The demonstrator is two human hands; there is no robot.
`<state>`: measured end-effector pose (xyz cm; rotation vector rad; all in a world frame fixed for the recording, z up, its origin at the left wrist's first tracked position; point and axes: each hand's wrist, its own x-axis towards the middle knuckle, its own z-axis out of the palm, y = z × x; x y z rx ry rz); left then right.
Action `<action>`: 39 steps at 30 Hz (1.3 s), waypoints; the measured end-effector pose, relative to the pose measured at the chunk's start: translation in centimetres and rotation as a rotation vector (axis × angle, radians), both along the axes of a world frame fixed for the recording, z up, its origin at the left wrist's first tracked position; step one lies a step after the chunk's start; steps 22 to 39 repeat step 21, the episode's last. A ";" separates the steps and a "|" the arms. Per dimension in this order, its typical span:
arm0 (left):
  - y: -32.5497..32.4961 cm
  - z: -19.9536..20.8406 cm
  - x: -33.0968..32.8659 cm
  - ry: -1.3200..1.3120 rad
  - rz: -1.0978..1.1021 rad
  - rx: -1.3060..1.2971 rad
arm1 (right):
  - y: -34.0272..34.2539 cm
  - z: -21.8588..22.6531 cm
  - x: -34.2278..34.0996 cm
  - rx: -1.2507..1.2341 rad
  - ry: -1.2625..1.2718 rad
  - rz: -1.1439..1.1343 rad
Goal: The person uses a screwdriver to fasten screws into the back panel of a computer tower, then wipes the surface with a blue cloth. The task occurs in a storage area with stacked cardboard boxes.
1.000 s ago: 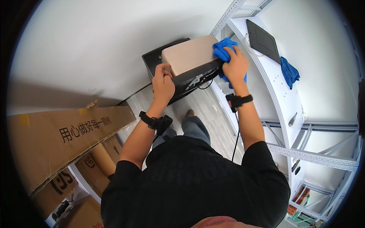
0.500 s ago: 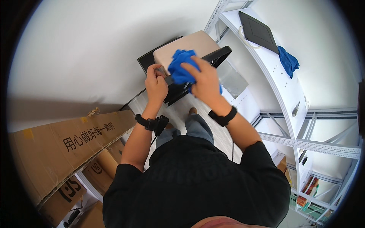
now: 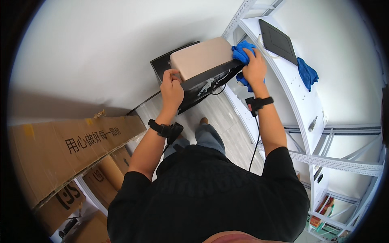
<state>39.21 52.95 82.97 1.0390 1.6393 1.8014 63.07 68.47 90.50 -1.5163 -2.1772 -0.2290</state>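
Note:
Ahead of me, beside the wall, stands a black unit (image 3: 159, 65) with a beige rounded box-shaped top (image 3: 204, 56). Along its near side runs a long black panel (image 3: 210, 73), tilted, with white and dark cables (image 3: 207, 86) showing beneath it. My left hand (image 3: 172, 91) is closed at the panel's left end, thumb and fingers curled over its edge. Crumpled in my right hand (image 3: 255, 71) is a blue cloth (image 3: 242, 52), pressed against the panel's right end. Part of the cloth hangs below that hand. My right palm is hidden.
A curved white shelf (image 3: 279, 77) on a metal frame stands at the right, bearing a dark flat panel (image 3: 277, 39), another blue cloth (image 3: 307, 74) and a small tool (image 3: 313, 124). Large cardboard boxes (image 3: 52, 150) fill the left. A cable (image 3: 255, 150) hangs from my right wrist strap.
My right hand has moved right with the blue cloth, from near the panel's left part to its right end. My left hand keeps its place on the panel's left end.

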 end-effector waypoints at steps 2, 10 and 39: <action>0.4 -0.2 0.0 -0.111 -0.023 0.047 | -2.3 0.3 -1.7 0.062 -0.091 -0.032; 1.3 -2.8 -1.8 -0.512 -0.212 0.087 | -12.0 -0.2 -9.8 0.096 -0.019 0.334; -1.3 -0.7 -1.4 -0.680 -0.217 0.046 | -15.8 -0.9 -10.7 0.116 0.067 0.594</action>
